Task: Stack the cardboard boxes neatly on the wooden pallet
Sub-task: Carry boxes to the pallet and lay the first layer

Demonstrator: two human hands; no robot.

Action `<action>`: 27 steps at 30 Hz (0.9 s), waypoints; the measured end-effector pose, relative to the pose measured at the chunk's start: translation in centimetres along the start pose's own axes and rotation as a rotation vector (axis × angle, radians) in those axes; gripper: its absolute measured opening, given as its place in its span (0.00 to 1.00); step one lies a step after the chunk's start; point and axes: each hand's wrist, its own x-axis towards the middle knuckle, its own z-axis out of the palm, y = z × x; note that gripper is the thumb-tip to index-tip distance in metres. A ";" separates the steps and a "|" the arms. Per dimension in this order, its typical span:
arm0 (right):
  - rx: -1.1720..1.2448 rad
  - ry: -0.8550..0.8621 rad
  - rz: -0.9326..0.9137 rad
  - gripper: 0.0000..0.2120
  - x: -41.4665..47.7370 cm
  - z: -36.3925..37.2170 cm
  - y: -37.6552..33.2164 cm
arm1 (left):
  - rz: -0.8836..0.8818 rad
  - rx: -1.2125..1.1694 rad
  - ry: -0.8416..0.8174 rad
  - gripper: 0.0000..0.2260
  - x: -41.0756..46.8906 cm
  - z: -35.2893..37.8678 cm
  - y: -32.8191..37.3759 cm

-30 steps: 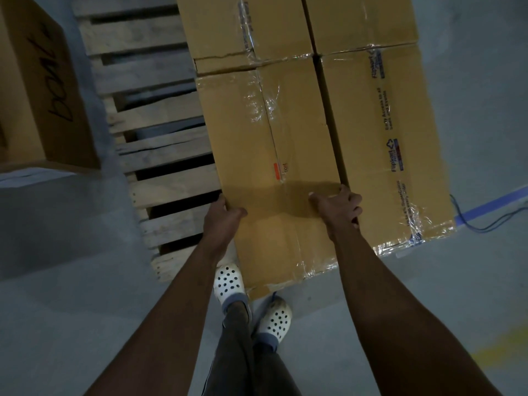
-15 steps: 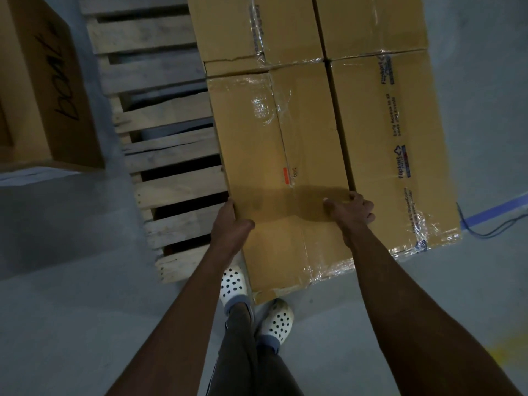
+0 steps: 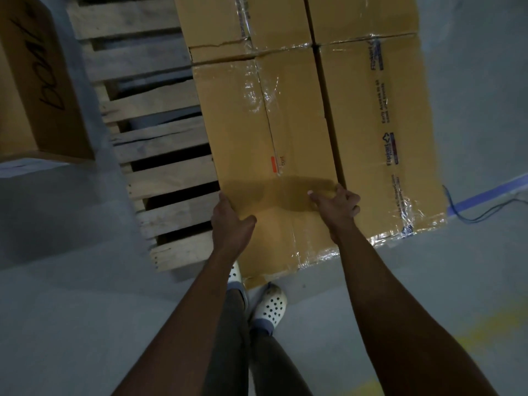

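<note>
At frame centre, the box (image 3: 274, 132) lies on the pallet (image 3: 160, 132), tight beside its neighbour (image 3: 380, 167). Its side edges are clasped by left grip (image 3: 231, 221) and right grip (image 3: 337, 207); pushing sideways could pinch the right one in that seam.

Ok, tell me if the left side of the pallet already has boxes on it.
No, the wooden pallet shows bare slats on the left; the cardboard boxes sit only along its right side.
</note>
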 end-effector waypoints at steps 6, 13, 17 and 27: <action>0.041 0.019 0.103 0.34 -2.3 -3.0 3.8 | 0.190 0.366 0.047 0.43 -6.8 3.7 -0.3; 0.033 0.051 0.067 0.24 0.3 -6.8 8.4 | 0.387 0.591 -0.099 0.43 -8.6 11.1 3.3; 0.005 0.091 -0.150 0.20 5.1 -9.6 9.5 | 0.474 0.647 -0.053 0.40 -5.8 15.9 9.3; -0.305 0.149 -0.432 0.34 20.4 -17.8 5.3 | 0.391 0.621 0.331 0.41 4.9 22.2 19.9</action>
